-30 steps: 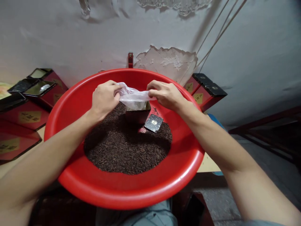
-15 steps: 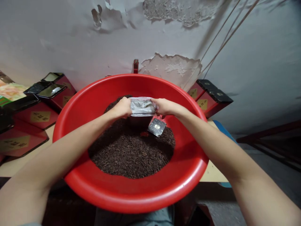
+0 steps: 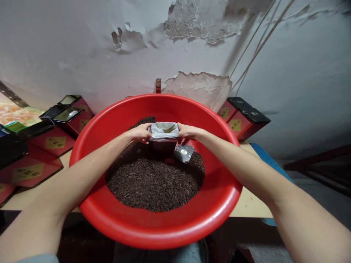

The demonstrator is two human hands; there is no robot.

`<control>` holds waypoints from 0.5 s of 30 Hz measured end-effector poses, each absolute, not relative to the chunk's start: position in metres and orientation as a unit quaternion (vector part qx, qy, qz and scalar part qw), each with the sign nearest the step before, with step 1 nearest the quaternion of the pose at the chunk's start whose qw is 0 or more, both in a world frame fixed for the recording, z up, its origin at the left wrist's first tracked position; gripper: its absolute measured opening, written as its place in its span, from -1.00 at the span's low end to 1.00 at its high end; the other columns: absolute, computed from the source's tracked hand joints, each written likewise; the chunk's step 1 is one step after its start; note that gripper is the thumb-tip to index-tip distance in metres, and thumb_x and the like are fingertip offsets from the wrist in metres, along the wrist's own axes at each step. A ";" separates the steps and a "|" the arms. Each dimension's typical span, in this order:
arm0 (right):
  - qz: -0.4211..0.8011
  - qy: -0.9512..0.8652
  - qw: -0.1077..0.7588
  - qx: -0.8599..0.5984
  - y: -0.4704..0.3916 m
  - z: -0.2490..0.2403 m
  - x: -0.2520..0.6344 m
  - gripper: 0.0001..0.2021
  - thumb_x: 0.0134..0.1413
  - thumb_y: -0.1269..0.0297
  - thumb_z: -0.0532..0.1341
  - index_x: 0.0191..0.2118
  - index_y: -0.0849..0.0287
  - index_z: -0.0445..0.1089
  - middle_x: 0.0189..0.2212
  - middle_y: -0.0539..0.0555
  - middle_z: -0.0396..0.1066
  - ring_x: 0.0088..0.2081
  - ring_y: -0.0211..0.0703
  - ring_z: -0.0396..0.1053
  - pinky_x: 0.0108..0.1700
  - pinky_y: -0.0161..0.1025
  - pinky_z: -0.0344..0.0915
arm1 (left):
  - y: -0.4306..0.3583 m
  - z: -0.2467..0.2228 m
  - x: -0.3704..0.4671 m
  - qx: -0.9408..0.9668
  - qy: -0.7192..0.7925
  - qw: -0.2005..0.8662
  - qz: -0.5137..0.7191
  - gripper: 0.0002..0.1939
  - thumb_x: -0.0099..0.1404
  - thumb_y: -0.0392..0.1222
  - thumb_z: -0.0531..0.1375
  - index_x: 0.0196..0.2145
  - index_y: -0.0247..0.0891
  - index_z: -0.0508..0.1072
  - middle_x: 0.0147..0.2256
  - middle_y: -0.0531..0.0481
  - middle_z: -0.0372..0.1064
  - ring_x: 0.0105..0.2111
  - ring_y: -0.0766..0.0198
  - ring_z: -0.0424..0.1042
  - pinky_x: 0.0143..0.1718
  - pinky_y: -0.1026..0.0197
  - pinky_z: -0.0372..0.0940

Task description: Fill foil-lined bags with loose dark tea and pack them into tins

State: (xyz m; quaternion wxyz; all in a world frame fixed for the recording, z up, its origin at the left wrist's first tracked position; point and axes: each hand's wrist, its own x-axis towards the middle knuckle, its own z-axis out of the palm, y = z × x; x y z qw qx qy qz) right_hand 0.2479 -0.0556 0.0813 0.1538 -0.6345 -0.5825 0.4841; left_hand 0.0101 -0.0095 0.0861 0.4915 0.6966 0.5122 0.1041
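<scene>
Hands: left hand (image 3: 141, 132) & right hand (image 3: 186, 132), fingers clamped on bag (image 3: 164, 130) over tin (image 3: 163, 145); lining step, next needs rim pressed snug.

The fingers (image 3: 145, 137) of the left hand (image 3: 141, 132) and those of the right hand (image 3: 187, 133) curl out of sight behind the plastic-lined tin (image 3: 163, 137), whose base is sunk in the dark tea leaves (image 3: 153, 182). The gold labels on the red boxes (image 3: 46, 140) are too small to read, and the picture's left edge cuts the nearest boxes off. The red basin (image 3: 90, 146) hides much of the bench (image 3: 246, 204).
</scene>
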 end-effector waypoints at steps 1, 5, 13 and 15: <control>0.491 -0.576 0.165 -0.632 -0.057 0.077 0.247 -0.20 -0.05 0.57 0.31 0.34 0.09 0.17 -0.26 0.01 0.50 -0.50 -0.27 0.42 -0.52 -0.32 0.46 | -0.011 0.086 0.009 0.714 0.502 0.478 0.101 -0.17 0.12 -0.47 0.19 0.37 -0.20 0.31 0.17 -0.21 0.46 -0.21 0.22 0.53 -0.47 0.35 0.43; 0.501 -0.565 0.243 -0.609 -0.063 0.057 0.246 -0.03 -0.07 0.61 0.35 0.44 0.00 0.02 -0.09 0.05 0.51 -0.49 -0.33 0.41 -0.48 -0.32 0.49 | -0.017 0.078 0.011 0.779 0.489 0.385 0.077 -0.20 0.20 -0.38 0.24 0.39 -0.28 0.22 0.18 -0.32 0.40 -0.21 0.13 0.54 -0.54 0.36 0.41; 0.505 -0.505 0.277 -0.642 -0.066 0.051 0.241 -0.23 -0.10 0.71 0.26 0.29 0.14 0.35 -0.38 -0.01 0.51 -0.51 -0.27 0.36 -0.37 -0.26 0.48 | -0.026 0.039 0.022 0.730 0.547 0.385 0.142 -0.16 0.22 -0.46 0.22 0.43 -0.25 0.17 0.11 -0.30 0.45 -0.42 0.28 0.49 -0.51 0.29 0.47; 0.498 -0.493 0.269 -0.660 -0.068 0.050 0.238 -0.40 -0.04 0.65 0.30 0.16 0.15 0.46 -0.41 0.03 0.52 -0.45 -0.19 0.41 -0.30 -0.22 0.50 | -0.027 0.033 0.022 0.696 0.556 0.435 0.131 -0.25 0.27 -0.47 0.18 0.40 -0.27 0.25 -0.04 -0.19 0.55 -0.49 0.33 0.43 -0.49 0.27 0.48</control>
